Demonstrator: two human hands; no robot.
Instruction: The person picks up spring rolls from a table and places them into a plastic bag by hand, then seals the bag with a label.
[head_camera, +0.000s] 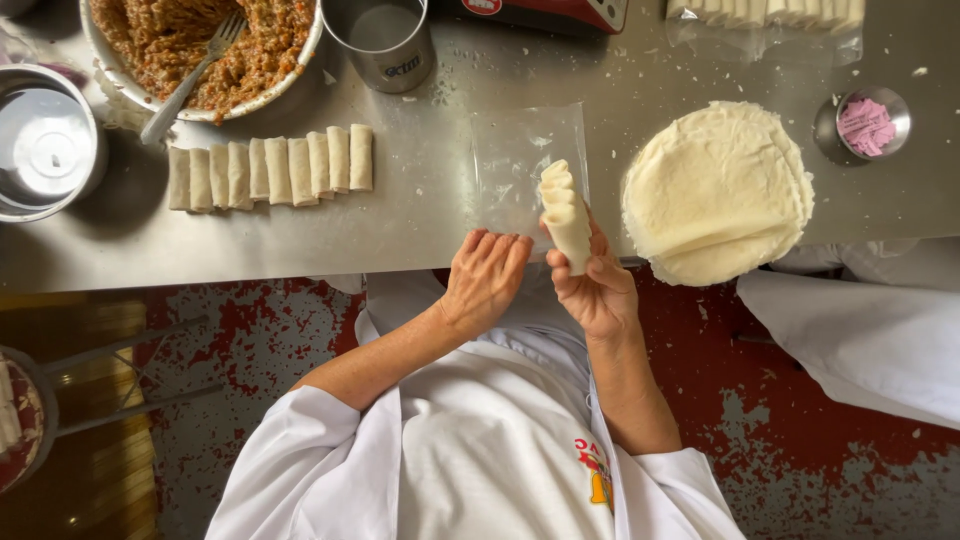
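Presently your right hand (598, 290) grasps a stack of rolled wrappers (565, 215), held upright at the near edge of the steel table (420, 215), over a clear plastic bag (520, 160). Your left hand (485, 280) is relaxed and holds nothing, fingers resting at the table edge just beside the right. A pile of round wrappers (715, 190) lies to the right; a row of finished rolls (270, 168) sits left, near the filling bowl (300, 55).
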